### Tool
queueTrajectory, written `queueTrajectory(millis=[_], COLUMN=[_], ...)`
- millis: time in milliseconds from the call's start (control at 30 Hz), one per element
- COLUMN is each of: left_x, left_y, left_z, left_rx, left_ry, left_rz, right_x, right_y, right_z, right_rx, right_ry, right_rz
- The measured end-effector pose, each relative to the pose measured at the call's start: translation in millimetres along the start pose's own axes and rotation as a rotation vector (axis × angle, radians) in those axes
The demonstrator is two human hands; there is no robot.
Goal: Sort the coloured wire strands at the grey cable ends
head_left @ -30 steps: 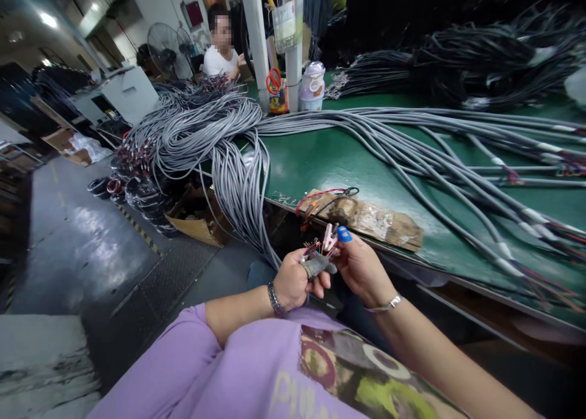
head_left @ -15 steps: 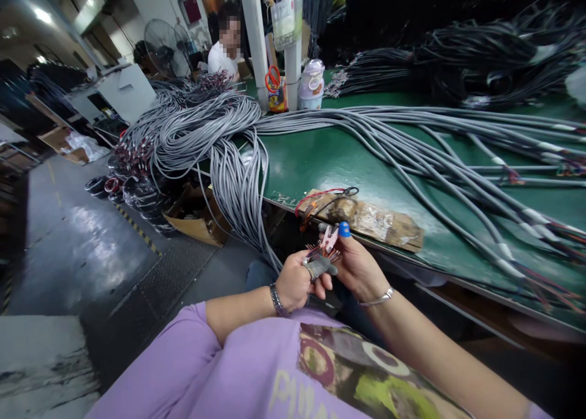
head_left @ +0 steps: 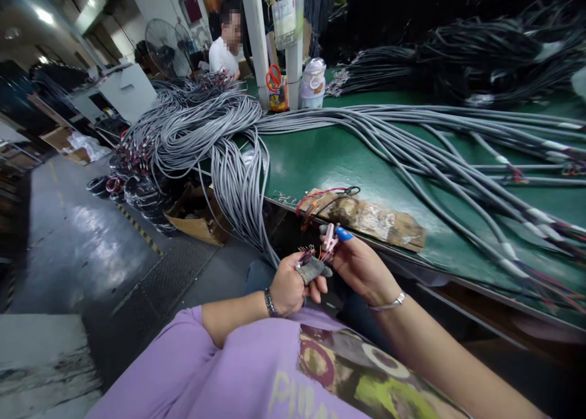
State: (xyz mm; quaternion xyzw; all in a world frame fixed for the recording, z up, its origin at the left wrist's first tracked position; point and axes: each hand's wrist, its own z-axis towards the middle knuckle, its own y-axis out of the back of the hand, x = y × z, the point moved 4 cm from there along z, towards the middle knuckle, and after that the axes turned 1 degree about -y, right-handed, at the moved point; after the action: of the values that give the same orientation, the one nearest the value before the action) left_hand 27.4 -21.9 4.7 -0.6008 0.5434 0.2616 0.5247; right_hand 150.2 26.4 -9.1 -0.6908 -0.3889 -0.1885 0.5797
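My left hand (head_left: 289,287), its thumb in a grey finger cover, is closed around a bunch of thin coloured wires (head_left: 306,255) with bare copper ends. My right hand (head_left: 361,267) pinches a small pale pink clip (head_left: 329,240) between thumb and fingers, its thumb wearing a blue finger cover (head_left: 344,233). A few orange wires stretch between the two hands, close to the clip. Whether the clip grips any wire cannot be made out. Both hands are in front of the bench edge, above my lap.
On the green bench (head_left: 311,162) lie grey cables (head_left: 412,156) and a worn wooden block (head_left: 379,220) with red and black leads. More grey cable (head_left: 238,174) hangs over the bench's left edge. Behind stand a post (head_left: 256,46), scissors (head_left: 273,77) and a lilac cup (head_left: 313,86). A co-worker (head_left: 224,52) sits beyond.
My right hand has moved slightly right with the clip, and my left hand slightly left with the wires. The gap between them has widened, with orange wires showing in it.
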Motion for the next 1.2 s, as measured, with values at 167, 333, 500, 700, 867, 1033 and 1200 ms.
queueTrajectory(millis=[167, 333, 500, 700, 867, 1033, 1200], left_x=[-3, -1, -2, -3, 0, 1, 2], left_y=[-5, -7, -8, -7, -8, -7, -4], left_z=[5, 9, 9, 8, 9, 11, 9], left_rx=[-0.015, -0.002, -0.004, 0.004, -0.009, -0.006, -0.01], left_ry=[-0.044, -0.073, -0.078, -0.064, -0.073, -0.056, -0.041], left_rz=[-0.018, -0.048, -0.047, -0.045, -0.055, -0.035, -0.018], right_x=[-1, -7, -9, -9, -14, -15, -11], right_y=[5, 2, 0, 7, 2, 2, 3], right_z=[0, 2, 4, 6, 11, 12, 4], right_rx=[-0.017, 0.006, -0.022, -0.059, 0.016, -0.006, 0.034], right_ry=[0.093, 0.059, 0.066, 0.182, 0.022, 0.006, -0.028], right_rz=[-0.048, -0.049, -0.087, -0.158, 0.099, 0.129, 0.091])
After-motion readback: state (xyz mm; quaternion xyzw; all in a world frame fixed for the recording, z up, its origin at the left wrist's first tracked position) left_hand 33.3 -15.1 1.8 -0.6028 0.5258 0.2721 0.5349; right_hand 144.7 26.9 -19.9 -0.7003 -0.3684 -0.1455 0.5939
